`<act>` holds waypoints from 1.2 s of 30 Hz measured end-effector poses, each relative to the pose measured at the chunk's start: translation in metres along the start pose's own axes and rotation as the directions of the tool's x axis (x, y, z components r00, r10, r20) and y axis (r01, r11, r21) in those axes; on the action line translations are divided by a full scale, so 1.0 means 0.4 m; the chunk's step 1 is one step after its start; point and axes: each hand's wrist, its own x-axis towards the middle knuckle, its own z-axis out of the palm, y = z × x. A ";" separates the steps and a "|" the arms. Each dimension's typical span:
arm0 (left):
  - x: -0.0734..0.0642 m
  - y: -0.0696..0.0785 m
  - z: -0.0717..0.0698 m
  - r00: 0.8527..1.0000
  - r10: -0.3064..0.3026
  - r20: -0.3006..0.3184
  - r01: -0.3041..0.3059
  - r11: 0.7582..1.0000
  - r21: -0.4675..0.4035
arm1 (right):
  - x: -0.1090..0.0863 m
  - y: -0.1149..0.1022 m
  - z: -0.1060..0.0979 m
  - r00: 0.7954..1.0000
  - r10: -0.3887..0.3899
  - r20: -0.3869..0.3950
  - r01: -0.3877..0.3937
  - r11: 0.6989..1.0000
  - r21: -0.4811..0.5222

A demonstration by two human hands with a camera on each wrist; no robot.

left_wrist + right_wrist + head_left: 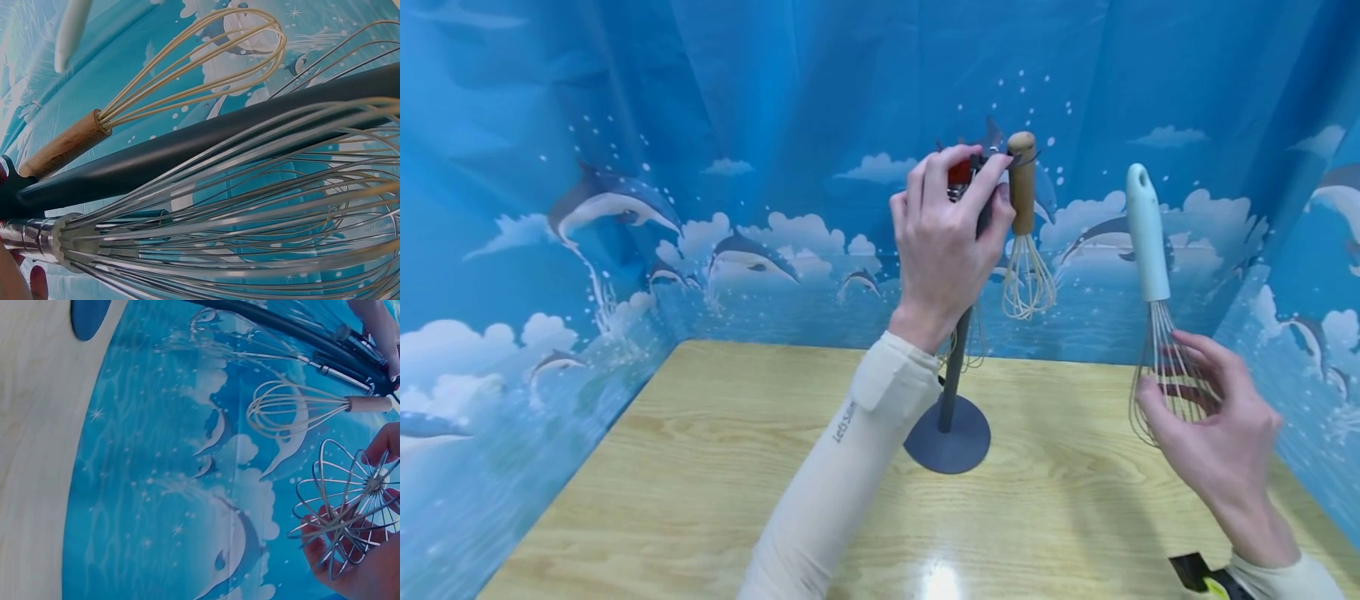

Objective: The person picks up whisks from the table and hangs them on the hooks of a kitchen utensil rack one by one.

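Note:
My left hand (pixel 943 229) grips the top of a dark whisk stand (pixel 953 383), fingers bent around its head; a red part shows between them. In the left wrist view, a large steel whisk (pixel 69 240) hangs close along the post, its upper end hidden at the fingers. A small wooden-handled whisk (pixel 1022 196) hangs on the stand's right side. Apart from the stand, my right hand (pixel 1221 425) holds a whisk with a mint handle (pixel 1146 233) by its wires, handle pointing up. The right wrist view shows fingers around its wire loops (pixel 340 519).
The stand's round base (pixel 950 437) rests on a wood-grain table (pixel 700 467). Behind and at both sides hangs a blue curtain (pixel 820 100) printed with dolphins and clouds. More whisk wires (pixel 269 337) hang around the post.

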 end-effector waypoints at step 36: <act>-0.004 -0.002 -0.002 1.000 0.006 -0.024 -0.006 1.000 -0.004 | 0.031 -0.105 0.072 0.984 -0.176 0.029 0.168 0.969 0.180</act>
